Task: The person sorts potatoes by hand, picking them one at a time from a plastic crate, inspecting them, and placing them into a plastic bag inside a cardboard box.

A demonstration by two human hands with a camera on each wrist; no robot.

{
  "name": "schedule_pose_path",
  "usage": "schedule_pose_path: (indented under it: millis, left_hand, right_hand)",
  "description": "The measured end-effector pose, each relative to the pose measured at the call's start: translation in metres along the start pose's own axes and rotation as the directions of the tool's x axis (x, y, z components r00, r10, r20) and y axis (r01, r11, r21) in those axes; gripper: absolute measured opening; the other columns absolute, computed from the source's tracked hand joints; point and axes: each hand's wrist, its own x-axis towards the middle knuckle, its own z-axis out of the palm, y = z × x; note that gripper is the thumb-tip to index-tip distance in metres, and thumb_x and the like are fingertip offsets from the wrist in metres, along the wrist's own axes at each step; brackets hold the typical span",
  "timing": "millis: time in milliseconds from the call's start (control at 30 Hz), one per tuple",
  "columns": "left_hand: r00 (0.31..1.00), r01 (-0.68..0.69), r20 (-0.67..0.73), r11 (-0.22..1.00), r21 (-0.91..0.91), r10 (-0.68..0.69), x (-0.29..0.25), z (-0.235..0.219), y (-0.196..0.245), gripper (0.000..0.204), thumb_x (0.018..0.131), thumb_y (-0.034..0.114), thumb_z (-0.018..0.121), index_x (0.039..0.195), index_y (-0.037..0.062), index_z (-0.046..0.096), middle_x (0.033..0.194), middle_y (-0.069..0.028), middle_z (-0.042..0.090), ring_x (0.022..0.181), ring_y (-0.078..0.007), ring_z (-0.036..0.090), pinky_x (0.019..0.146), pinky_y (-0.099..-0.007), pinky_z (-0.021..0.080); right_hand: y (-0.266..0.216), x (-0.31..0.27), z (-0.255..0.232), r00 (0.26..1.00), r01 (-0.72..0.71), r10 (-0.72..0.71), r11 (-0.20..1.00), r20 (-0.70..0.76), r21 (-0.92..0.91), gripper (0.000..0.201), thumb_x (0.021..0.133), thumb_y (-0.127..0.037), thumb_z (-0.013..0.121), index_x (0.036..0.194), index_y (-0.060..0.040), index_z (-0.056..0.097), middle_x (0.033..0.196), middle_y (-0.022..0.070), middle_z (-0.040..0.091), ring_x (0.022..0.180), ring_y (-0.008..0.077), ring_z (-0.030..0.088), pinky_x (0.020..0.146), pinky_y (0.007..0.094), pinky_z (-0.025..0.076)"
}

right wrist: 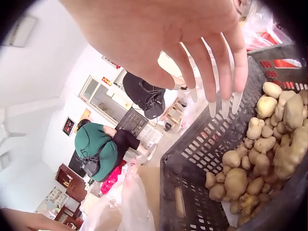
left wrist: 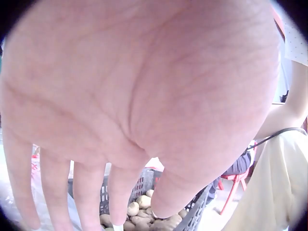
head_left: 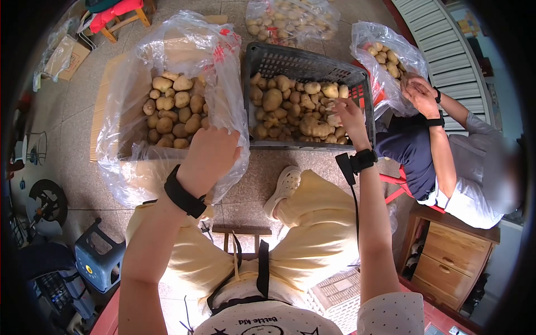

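My left hand [head_left: 209, 156] hovers at the near right part of a plastic-lined box [head_left: 139, 167], palm down. In the left wrist view its fingers [left wrist: 89, 192] are extended, with nothing held. Potatoes [head_left: 181, 99] lie heaped inside that box. Over the right end of a black plastic crate [head_left: 306, 56] is my right hand [head_left: 352, 117]. The right wrist view shows its fingers [right wrist: 219, 72] nearly straight and spread, whitish at the ends, and holding nothing. Potatoes of mixed sizes [right wrist: 236, 183] fill the bottom of the crate, among them a large knobbly one [head_left: 316, 127].
Another person's hands [head_left: 421, 97] are at a plastic bag of potatoes [head_left: 388, 58] on the right. A further potato bag [head_left: 293, 19] stands behind the crate. A wooden cabinet [head_left: 452, 254] is at lower right, a blue stool [head_left: 100, 254] at left. Someone in green [right wrist: 98, 147] bends over beyond.
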Motion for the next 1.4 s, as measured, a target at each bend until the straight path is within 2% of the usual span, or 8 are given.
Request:
schedule_pose_path:
  millis: [167,233,567,900,933,1067,1233,1400]
  left_hand:
    - [0.999,-0.017,-0.039,1.0,0.013,0.018,0.0,0.004,0.001,0.028,0.086,0.025,0.057,0.106,0.0047,0.06,0.084,-0.0097,0.062,0.083,-0.0281,0.06,0.072,-0.0401,0.048]
    - [0.999,-0.014,-0.039,1.0,0.012,0.014,0.0,0.005,0.001,0.028,0.086,0.025,0.057,0.105,0.005,0.059,0.084,-0.0093,0.061,0.083,-0.0276,0.06,0.071,-0.0401,0.048]
    - [1.0,0.014,-0.02,0.993,0.117,-0.011,0.003,0.011,0.002,0.027,0.085,0.025,0.058,0.104,0.0064,0.059,0.082,-0.0058,0.06,0.081,-0.0213,0.058,0.069,-0.0354,0.044]
    - [0.997,0.078,0.008,0.996,0.047,-0.078,0.005,0.006,0.007,0.029,0.083,0.026,0.06,0.105,0.0062,0.059,0.082,-0.0045,0.057,0.082,-0.0201,0.055,0.073,-0.0344,0.042]
    - [0.994,0.103,0.012,0.992,0.068,-0.104,0.005,0.006,0.006,0.029,0.083,0.025,0.061,0.104,0.0063,0.059,0.082,-0.0045,0.057,0.082,-0.0199,0.055,0.074,-0.0344,0.042]
    - [0.991,0.134,0.021,0.989,0.065,-0.135,0.006,0.005,0.003,0.028,0.082,0.024,0.061,0.103,0.0064,0.059,0.082,-0.0042,0.057,0.083,-0.0197,0.055,0.076,-0.034,0.042]
    - [0.992,0.127,0.008,0.989,0.073,-0.128,0.002,0.002,0.008,0.026,0.082,0.024,0.06,0.101,0.0071,0.06,0.08,-0.003,0.056,0.083,-0.0194,0.054,0.074,-0.0336,0.042]
    - [0.995,0.096,-0.047,0.987,0.128,-0.091,0.001,0.003,0.006,0.021,0.083,0.024,0.058,0.096,0.0083,0.06,0.078,-0.0024,0.055,0.082,-0.0193,0.054,0.072,-0.0337,0.041]
  right_hand:
    - [0.038,0.028,0.025,0.964,-0.186,0.164,0.978,0.209,0.091,0.036,0.085,-0.029,0.058,0.109,-0.0027,0.061,0.091,0.0136,0.067,0.082,0.0238,0.065,0.074,0.033,0.049]
    - [0.076,0.055,0.045,0.971,-0.11,0.154,0.968,0.183,-0.227,0.038,0.081,-0.029,0.062,0.109,-0.0036,0.061,0.092,0.0132,0.067,0.086,0.0251,0.065,0.076,0.0333,0.049]
    - [0.083,0.095,0.149,0.931,0.203,0.058,0.737,0.359,-0.645,0.055,0.074,-0.032,0.068,0.121,-0.0068,0.053,0.106,0.0184,0.063,0.103,0.0346,0.058,0.089,0.0407,0.047]
    - [0.141,0.132,0.21,0.923,0.049,0.284,0.586,0.261,-0.809,0.055,0.078,-0.033,0.068,0.123,-0.0094,0.046,0.12,0.018,0.055,0.112,0.0339,0.054,0.09,0.0438,0.048]
    - [0.144,0.127,0.218,0.957,0.065,0.206,0.533,0.204,-0.844,0.028,0.092,-0.019,0.044,0.118,-0.0148,0.055,0.117,0.0094,0.06,0.117,0.0279,0.051,0.086,0.0455,0.049]
    - [0.131,0.125,0.225,0.964,0.057,0.214,0.416,0.158,-0.908,0.024,0.091,-0.018,0.046,0.11,-0.0157,0.062,0.117,0.0075,0.061,0.118,0.027,0.051,0.088,0.0458,0.048]
    - [0.116,0.131,0.196,0.957,0.107,0.181,0.508,0.228,-0.855,0.033,0.083,-0.027,0.062,0.112,-0.0115,0.061,0.114,0.0111,0.062,0.109,0.0268,0.058,0.09,0.0418,0.047]
    - [0.065,0.115,0.134,0.921,0.129,0.045,0.902,0.386,-0.412,0.063,0.064,-0.037,0.082,0.11,-0.0006,0.058,0.107,0.0143,0.065,0.1,0.0261,0.062,0.083,0.0362,0.049]
